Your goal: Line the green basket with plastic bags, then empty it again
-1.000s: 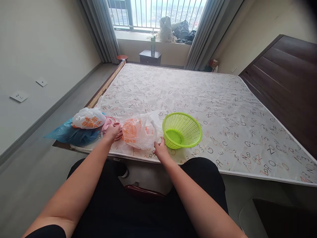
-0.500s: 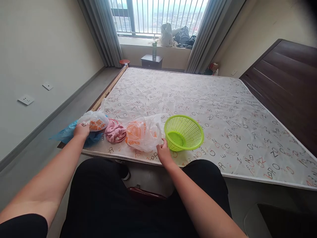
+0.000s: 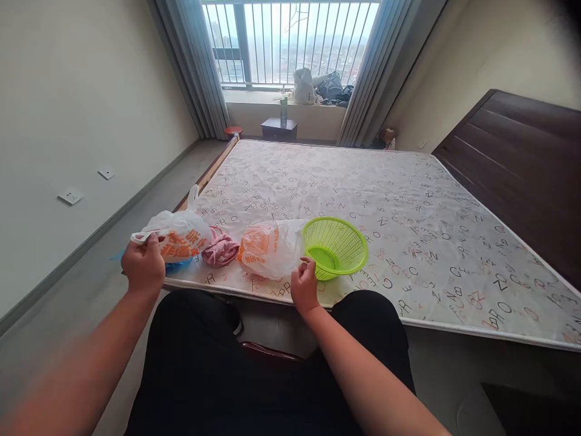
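Note:
My left hand [image 3: 144, 260] is closed on the handles of a white plastic bag [image 3: 184, 233] with orange print, raised at the mattress's left corner. Partly hidden below it lies a blue plastic bag [image 3: 181, 265]. A crumpled pink cloth [image 3: 220, 249] rests just right of them. Farther right is a second white plastic bag [image 3: 272, 251], also printed in orange, lying on the mattress. Close to its right end and to the green plastic basket [image 3: 336, 248], my right hand [image 3: 305, 284] has its fingers curled in, with nothing visible in them.
The bare mattress [image 3: 408, 242] carries a letter pattern and meets a dark headboard [image 3: 508, 151] on the right. A small nightstand [image 3: 276, 130] with a green bottle [image 3: 284, 112] stands beyond it. Bags [image 3: 304, 88] sit on the windowsill. A reddish stool edge [image 3: 270, 352] shows between my knees.
My left hand has lifted the printed white bag by its handles, up and towards me, off the blue bag. The right hand stays near the basket. The camera view has tilted up slightly.

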`<state>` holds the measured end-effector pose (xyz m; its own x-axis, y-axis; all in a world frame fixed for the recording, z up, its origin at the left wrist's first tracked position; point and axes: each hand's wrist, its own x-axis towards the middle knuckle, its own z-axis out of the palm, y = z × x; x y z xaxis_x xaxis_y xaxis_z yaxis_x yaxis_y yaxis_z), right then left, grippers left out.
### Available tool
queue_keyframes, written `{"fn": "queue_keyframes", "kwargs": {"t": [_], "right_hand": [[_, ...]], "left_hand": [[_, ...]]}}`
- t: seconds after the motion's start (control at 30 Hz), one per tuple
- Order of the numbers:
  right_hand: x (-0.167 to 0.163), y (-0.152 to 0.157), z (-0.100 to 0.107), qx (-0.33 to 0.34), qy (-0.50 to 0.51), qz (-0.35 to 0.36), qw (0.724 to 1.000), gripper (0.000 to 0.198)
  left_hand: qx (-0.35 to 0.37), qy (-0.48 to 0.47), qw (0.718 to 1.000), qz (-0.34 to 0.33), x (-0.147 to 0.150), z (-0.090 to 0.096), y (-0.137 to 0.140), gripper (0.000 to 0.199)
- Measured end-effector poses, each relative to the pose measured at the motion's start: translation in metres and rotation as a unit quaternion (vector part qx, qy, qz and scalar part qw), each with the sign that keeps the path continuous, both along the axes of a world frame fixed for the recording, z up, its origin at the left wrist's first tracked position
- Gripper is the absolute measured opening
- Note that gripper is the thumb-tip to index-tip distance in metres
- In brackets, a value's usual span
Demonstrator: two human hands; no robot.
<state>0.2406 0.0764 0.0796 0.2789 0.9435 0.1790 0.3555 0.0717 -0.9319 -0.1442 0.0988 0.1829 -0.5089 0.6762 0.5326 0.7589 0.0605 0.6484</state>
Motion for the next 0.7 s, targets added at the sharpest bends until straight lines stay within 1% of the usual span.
{"fn": "queue_keyframes", "kwargs": {"t": [0.03, 0.07, 0.13, 0.17, 0.2, 0.23, 0.27, 0.3, 0.37, 0.43, 0.5, 0.53, 0.57, 0.6, 0.63, 0.7], "right_hand": [[-0.002, -0.006, 0.004, 0.026, -0.006, 0.021, 0.999, 0.031], [-0.006, -0.012, 0.008, 0.051, -0.011, 0.049, 0.997, 0.031], [-0.013, -0.026, 0.017, 0.094, -0.022, 0.126, 0.987, 0.04], [-0.017, -0.032, 0.02, 0.107, -0.03, 0.166, 0.98, 0.049], [-0.021, -0.038, 0.022, 0.111, -0.042, 0.205, 0.971, 0.059], [-0.024, -0.043, 0.022, 0.103, -0.057, 0.244, 0.963, 0.069], [-0.026, -0.048, 0.021, 0.085, -0.076, 0.281, 0.953, 0.074], [-0.026, -0.052, 0.018, 0.057, -0.094, 0.314, 0.943, 0.071], [-0.023, -0.057, 0.01, -0.002, -0.123, 0.356, 0.926, 0.051], [-0.015, -0.06, 0.004, -0.037, -0.138, 0.357, 0.923, 0.035], [-0.004, -0.062, 0.002, -0.035, -0.142, 0.324, 0.935, 0.033], [0.001, -0.064, 0.004, -0.027, -0.142, 0.304, 0.942, 0.032], [0.006, -0.065, 0.006, -0.018, -0.142, 0.285, 0.948, 0.032], [0.011, -0.068, 0.009, -0.01, -0.142, 0.268, 0.953, 0.03], [0.015, -0.071, 0.011, -0.004, -0.143, 0.254, 0.956, 0.028], [0.021, -0.079, 0.015, 0.008, -0.152, 0.242, 0.958, 0.024]], "left_hand": [[0.012, -0.038, 0.999, -0.003, 0.018, 0.001, -0.02, 0.039], [0.013, -0.053, 0.998, -0.019, 0.038, 0.0, -0.042, 0.036], [0.011, -0.037, 0.997, -0.069, 0.079, -0.008, -0.087, 0.027], [0.012, -0.021, 0.992, -0.127, 0.1, -0.015, -0.108, 0.022], [0.022, -0.002, 0.977, -0.21, 0.119, -0.022, -0.127, 0.018], [0.024, 0.019, 0.954, -0.298, 0.136, -0.029, -0.143, 0.019], [0.02, 0.036, 0.925, -0.379, 0.152, -0.035, -0.156, 0.023], [0.01, 0.04, 0.901, -0.433, 0.165, -0.04, -0.166, 0.027], [-0.025, 0.036, 0.864, -0.501, 0.182, -0.045, -0.175, 0.033], [-0.075, 0.023, 0.834, -0.546, 0.187, -0.042, -0.177, 0.035], [-0.122, -0.003, 0.808, -0.576, 0.181, -0.036, -0.175, 0.038], [-0.139, -0.023, 0.804, -0.578, 0.177, -0.032, -0.173, 0.041], [-0.148, -0.048, 0.81, -0.566, 0.172, -0.029, -0.17, 0.044], [-0.149, -0.072, 0.827, -0.538, 0.167, -0.026, -0.167, 0.045], [-0.144, -0.089, 0.851, -0.496, 0.165, -0.022, -0.162, 0.045], [-0.132, -0.074, 0.898, -0.413, 0.165, -0.016, -0.151, 0.04]]}}
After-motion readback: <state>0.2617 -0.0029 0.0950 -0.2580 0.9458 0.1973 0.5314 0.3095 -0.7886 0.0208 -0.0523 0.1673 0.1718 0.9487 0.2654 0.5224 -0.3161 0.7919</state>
